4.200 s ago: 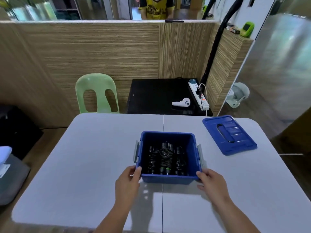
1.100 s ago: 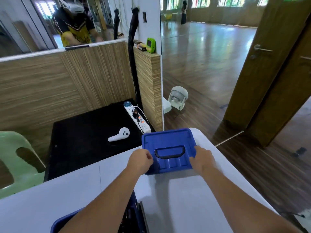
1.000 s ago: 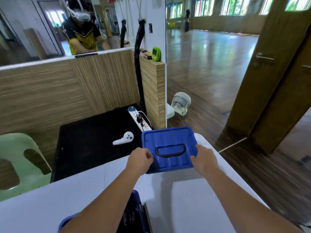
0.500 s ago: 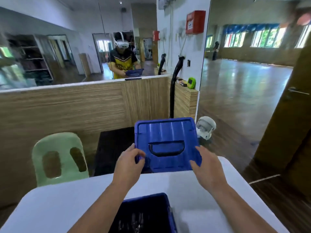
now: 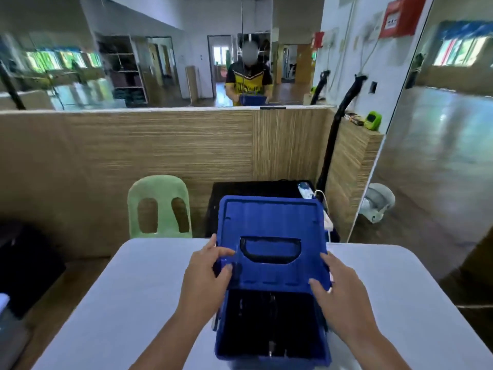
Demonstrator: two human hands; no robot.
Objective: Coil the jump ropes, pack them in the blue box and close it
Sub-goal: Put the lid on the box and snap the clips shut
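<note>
- The ribbed blue plastic lid [image 5: 269, 225] with a dark recessed handle is held tilted over the far side of the open blue plastic box [image 5: 272, 360].
- The left hand [image 5: 206, 279] grips the lid's left edge, thumb on top.
- The right hand [image 5: 338, 289] clasps the lid's right edge.
- The box stands on the pale grey counter [image 5: 133, 303]; the black jump ropes [image 5: 270, 348] inside are barely discernible in shadow.
- A light green plastic chair [image 5: 160, 204] stands behind the counter.

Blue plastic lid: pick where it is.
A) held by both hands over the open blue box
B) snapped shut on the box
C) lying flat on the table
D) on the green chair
A: left hand and right hand grip the blue plastic lid above the open blue plastic box.
</note>
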